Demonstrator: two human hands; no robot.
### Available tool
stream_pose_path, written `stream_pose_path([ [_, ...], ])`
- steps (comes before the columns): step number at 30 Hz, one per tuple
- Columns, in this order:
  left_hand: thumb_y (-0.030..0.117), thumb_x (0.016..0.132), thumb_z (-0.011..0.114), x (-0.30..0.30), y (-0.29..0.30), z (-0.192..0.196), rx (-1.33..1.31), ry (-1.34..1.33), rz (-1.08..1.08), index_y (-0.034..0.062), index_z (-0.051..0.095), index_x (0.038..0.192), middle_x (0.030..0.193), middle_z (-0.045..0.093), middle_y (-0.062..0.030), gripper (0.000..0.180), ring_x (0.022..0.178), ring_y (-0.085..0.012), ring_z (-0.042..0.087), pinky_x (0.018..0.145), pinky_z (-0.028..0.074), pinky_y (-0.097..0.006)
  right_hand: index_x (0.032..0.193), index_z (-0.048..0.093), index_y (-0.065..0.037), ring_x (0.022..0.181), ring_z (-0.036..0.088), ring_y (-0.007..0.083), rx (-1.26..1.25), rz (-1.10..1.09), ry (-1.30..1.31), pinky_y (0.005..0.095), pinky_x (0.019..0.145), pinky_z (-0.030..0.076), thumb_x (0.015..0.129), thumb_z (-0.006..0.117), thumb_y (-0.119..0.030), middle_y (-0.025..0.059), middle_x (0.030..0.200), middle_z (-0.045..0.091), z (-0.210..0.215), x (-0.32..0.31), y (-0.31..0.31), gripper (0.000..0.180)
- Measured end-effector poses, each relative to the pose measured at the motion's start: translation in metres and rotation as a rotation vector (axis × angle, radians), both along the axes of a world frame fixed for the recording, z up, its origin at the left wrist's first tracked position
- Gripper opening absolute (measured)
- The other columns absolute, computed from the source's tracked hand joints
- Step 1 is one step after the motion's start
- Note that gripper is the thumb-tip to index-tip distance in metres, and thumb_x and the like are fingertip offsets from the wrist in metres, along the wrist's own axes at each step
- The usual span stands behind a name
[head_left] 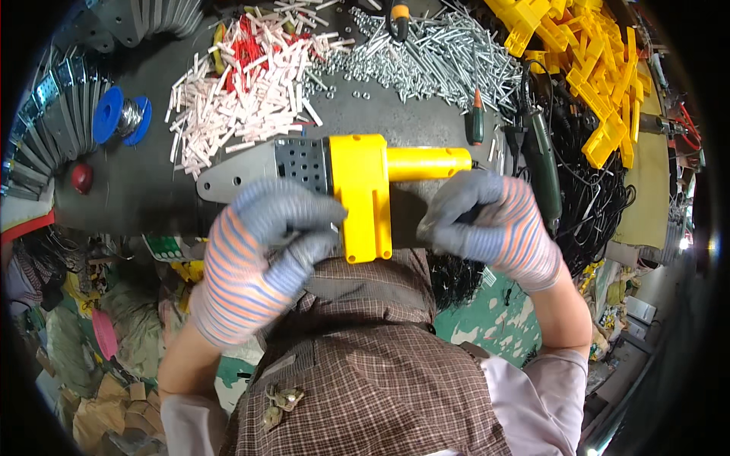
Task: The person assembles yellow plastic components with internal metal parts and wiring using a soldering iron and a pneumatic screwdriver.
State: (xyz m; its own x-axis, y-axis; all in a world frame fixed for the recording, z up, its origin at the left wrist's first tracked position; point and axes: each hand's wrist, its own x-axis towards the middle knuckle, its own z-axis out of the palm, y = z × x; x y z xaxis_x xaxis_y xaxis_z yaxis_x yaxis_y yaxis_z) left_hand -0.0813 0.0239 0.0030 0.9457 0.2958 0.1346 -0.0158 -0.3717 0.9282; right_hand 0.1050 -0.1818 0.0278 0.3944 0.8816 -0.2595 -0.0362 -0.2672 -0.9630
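One yellow plastic tool | likely rigid, heavier toward grey metal plate; grip boxy housing | left fingers, right fingers curled; pinch unclear

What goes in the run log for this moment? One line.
left grip: at yellow housing | right grip: curled, beside housing | holding: unclear | metal fasteners: heaped beyond

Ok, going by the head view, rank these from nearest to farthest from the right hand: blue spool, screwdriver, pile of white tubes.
From the right hand:
1. Screwdriver: just beyond the hand, on the table's right side.
2. Pile of white tubes: across the table, left of centre.
3. Blue spool: far left, beyond the tubes.
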Motion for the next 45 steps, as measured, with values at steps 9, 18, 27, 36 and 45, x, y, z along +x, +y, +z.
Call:
stream_pose_path([
  [9,0.011,0.073,0.074,-0.016,-0.030,-0.034,0.407,-0.193,-0.013,0.0094,0.070,0.100,0.089,0.063,-0.0063,0.027,0.081,-0.0269,0.061,0.073,0.050,-0.041,0.089,0.071,0.000,0.077,0.065,0.0132,-0.228,0.124,-0.293,0.0273,0.068,0.053,0.083,0.073,-0.007,0.0079,0.089,0.068,0.000,-0.033,0.008,0.010],
  [18,0.024,0.069,0.074,-0.021,-0.027,-0.048,0.568,-0.211,-0.111,0.0162,0.070,0.107,0.100,0.061,-0.0014,0.039,0.092,-0.0239,0.058,0.081,0.048,-0.040,0.090,0.070,0.000,0.075,0.064,0.0112,-0.216,-0.064,-0.301,0.0270,0.067,0.052,0.086,0.075,-0.014,0.0056,0.080,0.069,0.009,-0.041,0.014,0.015],
  [27,0.025,0.080,0.067,0.006,-0.036,-0.066,0.584,-0.357,-0.020,0.0196,0.050,0.085,0.118,0.065,-0.0047,0.019,0.120,-0.0295,0.059,0.115,0.019,-0.067,0.089,0.069,-0.001,0.068,0.062,0.0299,0.028,-0.032,-0.760,0.0365,0.064,0.049,0.086,0.073,-0.028,0.0147,0.079,0.065,-0.029,0.007,0.081,0.028],
  [36,0.028,0.082,0.065,0.004,-0.034,-0.071,0.585,-0.332,-0.082,0.0177,0.050,0.086,0.113,0.066,-0.0054,0.019,0.118,-0.0292,0.060,0.114,0.019,-0.068,0.113,0.066,-0.004,0.100,0.064,0.0346,0.005,0.219,-1.303,0.0431,0.088,0.050,0.089,0.066,-0.034,0.0147,0.109,0.068,-0.023,0.000,0.072,0.039],
  [45,0.026,0.075,0.075,0.038,0.015,-0.017,0.447,-0.248,-0.110,0.0118,0.065,0.099,0.098,0.064,-0.0100,0.029,0.097,-0.0307,0.064,0.095,0.046,-0.050,0.097,0.070,-0.005,0.085,0.063,0.0345,-0.269,0.026,-1.065,0.0446,0.079,0.051,0.086,0.066,-0.028,0.0152,0.089,0.066,-0.021,0.071,0.054,0.025],
])
